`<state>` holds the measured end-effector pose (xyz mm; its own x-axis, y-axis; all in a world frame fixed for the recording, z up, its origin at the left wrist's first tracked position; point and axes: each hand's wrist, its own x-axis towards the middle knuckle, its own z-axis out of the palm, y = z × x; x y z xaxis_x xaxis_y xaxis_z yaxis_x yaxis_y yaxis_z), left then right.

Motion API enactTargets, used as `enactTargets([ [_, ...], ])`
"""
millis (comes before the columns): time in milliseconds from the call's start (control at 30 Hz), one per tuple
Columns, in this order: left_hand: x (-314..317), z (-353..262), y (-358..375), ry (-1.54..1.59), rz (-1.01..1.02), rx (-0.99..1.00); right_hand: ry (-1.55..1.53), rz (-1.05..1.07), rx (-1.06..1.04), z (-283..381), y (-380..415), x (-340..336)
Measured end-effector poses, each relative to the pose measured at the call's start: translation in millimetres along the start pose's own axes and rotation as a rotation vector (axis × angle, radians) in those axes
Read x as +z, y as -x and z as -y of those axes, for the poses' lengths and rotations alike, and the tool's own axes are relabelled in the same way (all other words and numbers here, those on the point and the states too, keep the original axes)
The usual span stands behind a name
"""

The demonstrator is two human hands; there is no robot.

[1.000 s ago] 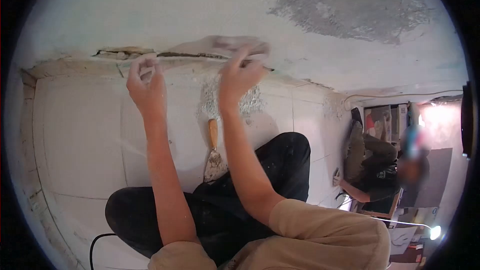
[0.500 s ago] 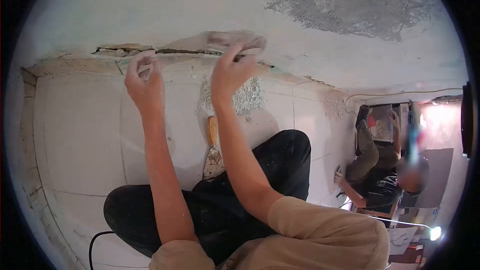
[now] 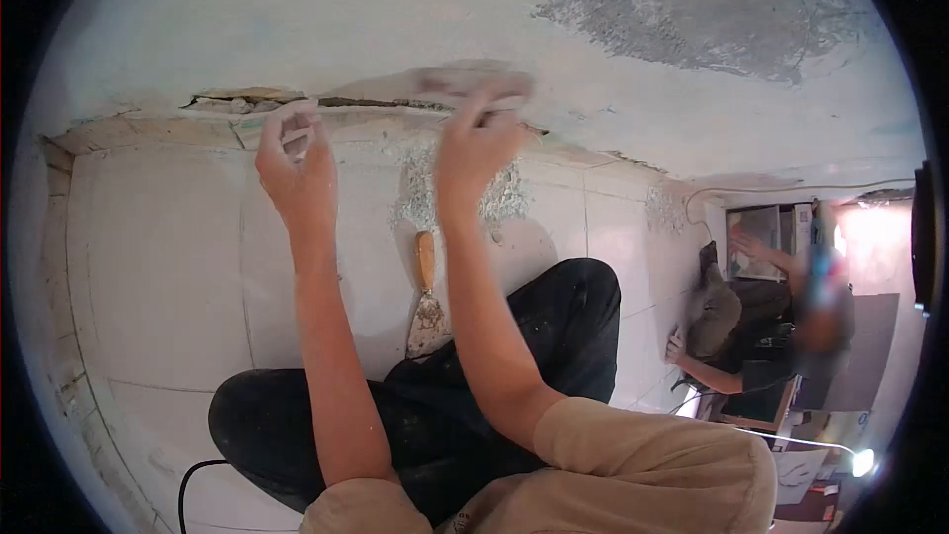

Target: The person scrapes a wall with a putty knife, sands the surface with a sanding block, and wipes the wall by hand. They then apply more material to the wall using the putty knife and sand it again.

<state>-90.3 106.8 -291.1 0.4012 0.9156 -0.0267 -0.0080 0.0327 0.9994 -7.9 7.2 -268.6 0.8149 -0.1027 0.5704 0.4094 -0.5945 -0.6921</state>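
Observation:
My right hand (image 3: 480,153) grips a flat brownish block (image 3: 450,81), smeared by motion, against the white wall (image 3: 277,10) just above the skirting. Beside it to the left, my left hand (image 3: 297,158) has its fingers curled toward the thumb at the skirting edge; whatever they pinch is too small to name. Between and around both hands runs a dark, broken crack (image 3: 381,103) along the top of the skirting (image 3: 163,132). A putty knife (image 3: 426,262) with a wooden handle and a crusted blade lies on the tiles, near my right forearm.
Pale crumbs (image 3: 504,193) are heaped on the tiled floor (image 3: 158,267) below the crack. A rough grey patch (image 3: 692,5) marks the wall. Another person (image 3: 751,326) sits at the right near a cable (image 3: 801,186) and a bright lamp (image 3: 863,462). My bent legs (image 3: 267,425) flank the putty knife.
My right hand and the block have shifted slightly right along the wall. My left hand keeps its curled shape near the crack. The other person leans and has moved an arm.

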Motion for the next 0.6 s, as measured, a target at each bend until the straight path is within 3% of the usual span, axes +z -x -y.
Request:
enactTargets([
  [33,1.9,0.3,1.5,-0.015,0.017,-0.006,0.118,-0.063,-0.153,-6.6,19.4,17.9],
  [133,-1.8,-1.6,2.9,0.103,0.019,-0.036,-0.097,0.472,0.015,6.2,60.5,34.0],
  [167,-3.4,2.7,-1.8,0.071,0.01,-0.114,-0.065,0.362,-0.018,8.7,57.5,31.0],
  [267,-13.1,-6.8,-2.1,-0.068,-0.064,-0.03,0.07,0.078,-0.029,5.1,22.4,-4.1],
  [333,-12.1,-7.6,-2.0,-0.053,-0.056,-0.025,-0.209,-0.034,0.149,-0.9,-8.0,-24.6],
  [500,0.7,-6.0,1.1,0.054,-0.003,-0.059,-0.283,-0.11,0.073,13.2,5.3,13.4],
  [567,-3.8,-1.2,-0.4,0.008,-0.02,0.023,0.06,0.227,-0.137,-3.4,48.5,35.1],
  [600,-3.3,0.9,2.5,0.004,-0.014,0.023,-0.157,0.474,0.08,5.1,56.1,35.3],
])
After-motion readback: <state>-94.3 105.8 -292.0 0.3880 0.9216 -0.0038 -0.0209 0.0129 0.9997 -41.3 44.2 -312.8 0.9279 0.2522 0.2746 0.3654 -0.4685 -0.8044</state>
